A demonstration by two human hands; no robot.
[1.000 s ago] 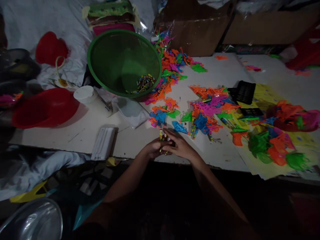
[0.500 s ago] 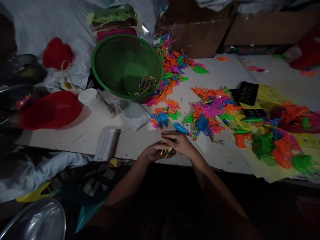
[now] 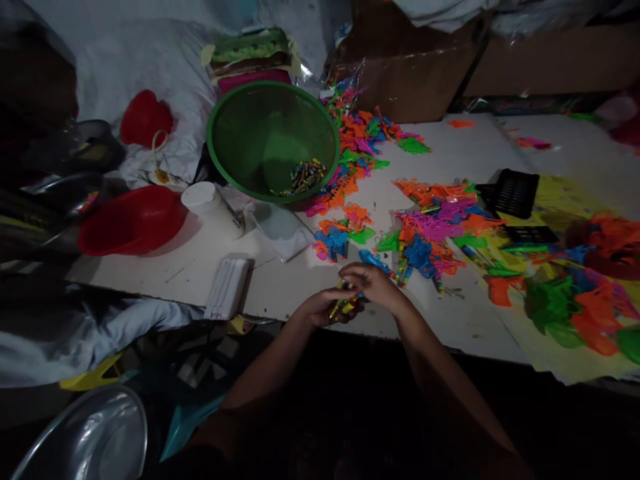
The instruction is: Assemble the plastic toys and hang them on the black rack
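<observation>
Near the table's front edge, my left hand (image 3: pixel 323 305) is closed around several small yellow patterned sticks (image 3: pixel 342 305). My right hand (image 3: pixel 369 281) bends over them from the right, its fingers curled at the sticks' upper ends; what its fingertips grip is hidden. Just beyond my hands lie a blue plastic piece (image 3: pixel 374 261) and a blue cluster (image 3: pixel 332 243). A heap of orange, pink and blue plastic pieces (image 3: pixel 425 227) with more yellow sticks lies to the right.
A green basket (image 3: pixel 214 157) holding small patterned sticks stands behind. Left are a red basin (image 3: pixel 133 223), a white jar (image 3: pixel 213 207) and a white box-shaped object (image 3: pixel 227 289). Right are a black tray (image 3: pixel 517 193) and colourful pieces on yellow sheets. Cardboard boxes (image 3: pixel 400 80) stand behind.
The view has shifted, so the table's contents appear farther right. More of the yellow sticks show between my hands, and my right hand's fingers have curled more over them.
</observation>
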